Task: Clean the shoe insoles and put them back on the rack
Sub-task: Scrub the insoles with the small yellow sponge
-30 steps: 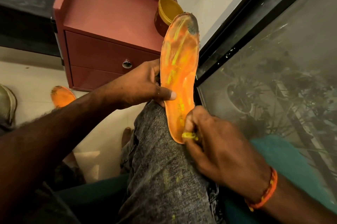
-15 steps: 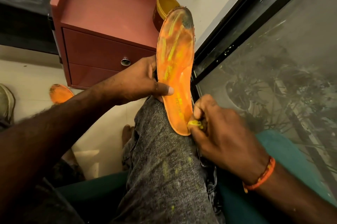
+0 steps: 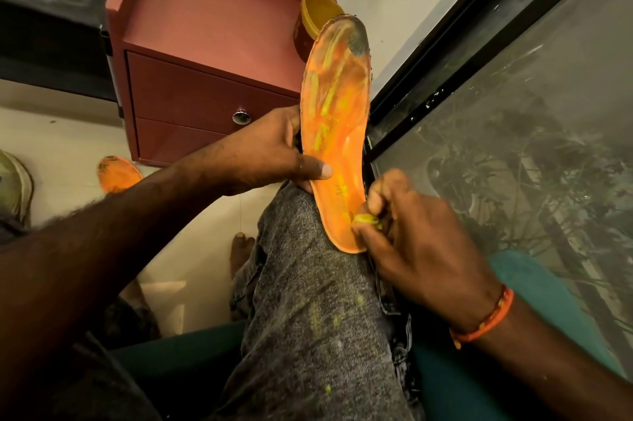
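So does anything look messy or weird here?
Yes. The insole has a dark grimy patch at its toe end and yellow-green streaks down its middle. The same yellow-green stuff has spattered on the jeans. A second insole lies on the floor, not on a rack.

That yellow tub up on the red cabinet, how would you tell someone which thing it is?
Find the reddish-brown drawer cabinet against the wall. On its top, at the back right corner by the window frame, sits a small round tub tipped on its side. It is the only thing on that top, and its yellow inside faces you just behind the tip of the orange insole.
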